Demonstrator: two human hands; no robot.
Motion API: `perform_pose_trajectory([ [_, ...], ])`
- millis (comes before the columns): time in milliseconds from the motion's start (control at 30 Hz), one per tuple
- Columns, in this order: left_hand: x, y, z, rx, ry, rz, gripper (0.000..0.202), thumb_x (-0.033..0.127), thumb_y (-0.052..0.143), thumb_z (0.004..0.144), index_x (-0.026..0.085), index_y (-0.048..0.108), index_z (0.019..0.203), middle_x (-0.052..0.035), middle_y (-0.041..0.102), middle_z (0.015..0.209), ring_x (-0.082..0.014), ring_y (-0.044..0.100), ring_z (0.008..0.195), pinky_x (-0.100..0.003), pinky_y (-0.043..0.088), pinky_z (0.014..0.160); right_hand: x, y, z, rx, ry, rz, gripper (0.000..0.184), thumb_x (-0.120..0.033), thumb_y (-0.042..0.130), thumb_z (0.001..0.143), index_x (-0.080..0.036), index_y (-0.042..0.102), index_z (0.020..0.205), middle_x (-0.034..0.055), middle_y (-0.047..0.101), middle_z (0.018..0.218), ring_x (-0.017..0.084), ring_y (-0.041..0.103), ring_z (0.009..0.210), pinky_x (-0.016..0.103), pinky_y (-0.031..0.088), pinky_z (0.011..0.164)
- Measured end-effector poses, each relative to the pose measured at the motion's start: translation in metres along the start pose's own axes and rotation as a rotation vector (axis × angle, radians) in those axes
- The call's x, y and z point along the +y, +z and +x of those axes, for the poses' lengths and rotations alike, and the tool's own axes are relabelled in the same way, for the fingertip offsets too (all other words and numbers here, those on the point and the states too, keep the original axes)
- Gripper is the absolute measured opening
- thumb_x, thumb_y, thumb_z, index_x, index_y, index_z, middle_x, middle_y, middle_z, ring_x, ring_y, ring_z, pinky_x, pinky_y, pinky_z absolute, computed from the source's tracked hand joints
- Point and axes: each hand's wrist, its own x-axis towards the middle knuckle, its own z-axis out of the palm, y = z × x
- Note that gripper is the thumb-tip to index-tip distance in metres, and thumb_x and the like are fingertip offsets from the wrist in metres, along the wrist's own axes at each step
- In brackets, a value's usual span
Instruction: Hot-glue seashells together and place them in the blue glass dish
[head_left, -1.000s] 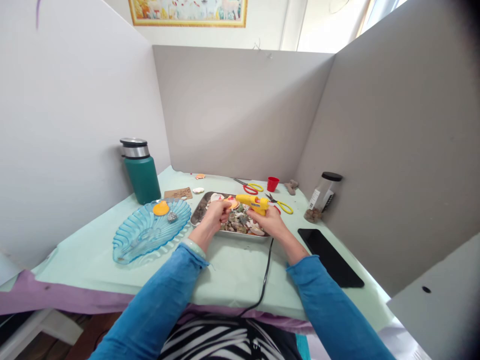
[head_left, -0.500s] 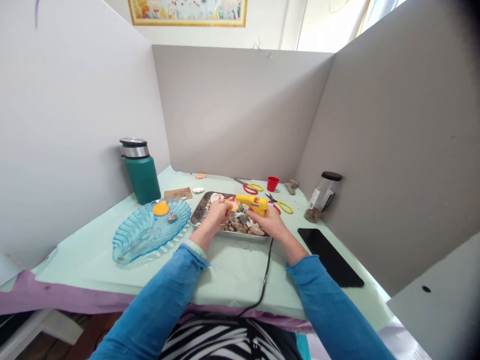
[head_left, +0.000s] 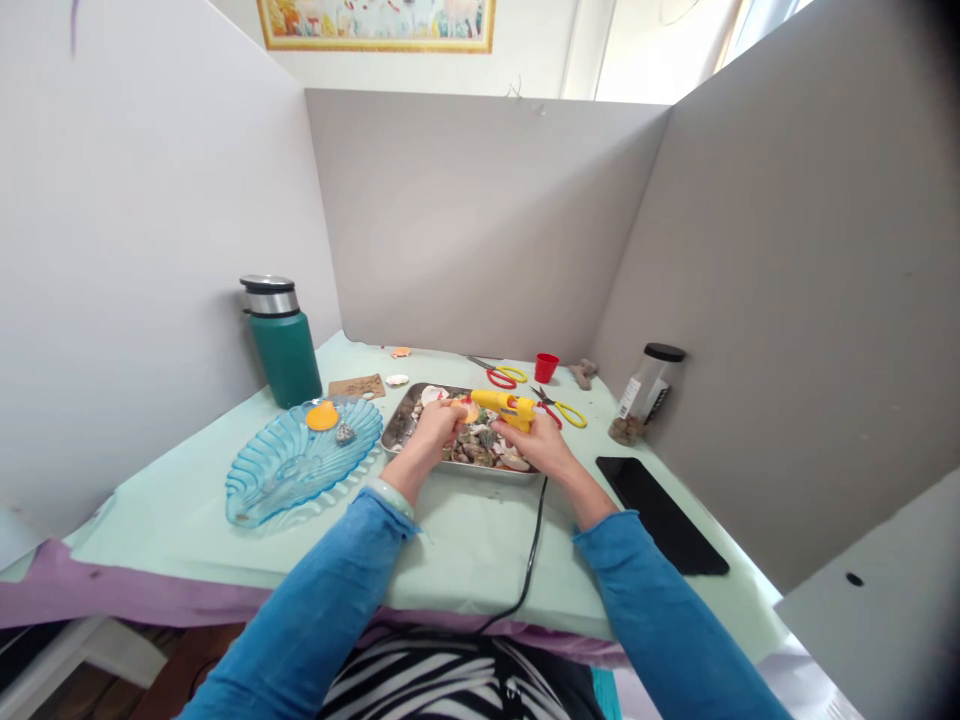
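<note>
My right hand [head_left: 541,440] is wrapped around a yellow hot glue gun [head_left: 504,404], its nozzle pointing left. Its black cord [head_left: 535,545] runs down over the table's front edge. Between the fingertips of my left hand [head_left: 436,428] is an orange shell [head_left: 470,409] with a red patch, partly hidden by the fingers. The gun's nozzle is right at this shell; whether they touch, I cannot tell. Both hands are above a metal tray [head_left: 395,449] filled with shells and small stones [head_left: 480,445].
On the left are a blue shell-shaped dish [head_left: 262,480] and a green bottle [head_left: 285,355]. Behind the tray lie two pairs of scissors [head_left: 501,376] and a red cup [head_left: 546,367]. To the right are a jar [head_left: 637,400] and a black phone-like slab [head_left: 660,515]. Grey panels [head_left: 480,220] enclose the table.
The orange shell in my left hand has turned slightly and shows less of its face. Both hands and the glue gun have stayed in nearly the same place.
</note>
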Motion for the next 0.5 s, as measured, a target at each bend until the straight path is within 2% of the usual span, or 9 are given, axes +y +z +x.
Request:
perform_pose_trajectory([
  [233,0.0003,-0.0001,0.0001,-0.002,0.008,-0.01,0.014,0.01,0.054,0.06,0.019,0.044,0.062,0.0065,0.038,0.041,-0.004,0.023,0.032,-0.021,0.01,0.037,-0.0017,-0.0002,-0.0008,0.043,-0.014,-0.034,0.03,-0.046,0.066,0.073,-0.017,0.066,0.069,0.0023,0.065,0.059,0.017,0.059,0.056,0.026,0.042,0.053],
  [500,-0.0014,-0.0005,0.0021,-0.001,0.012,-0.009,0.013,0.01,0.053,0.061,0.019,0.044,0.062,0.0064,0.038,0.041,-0.0038,0.023,0.032,-0.021,0.01,0.037,-0.0002,-0.0006,-0.0002,0.016,0.002,-0.027,0.03,-0.047,0.067,0.074,-0.017,0.066,0.07,0.0018,0.065,0.06,0.017,0.059,0.057,0.027,0.043,0.054],
])
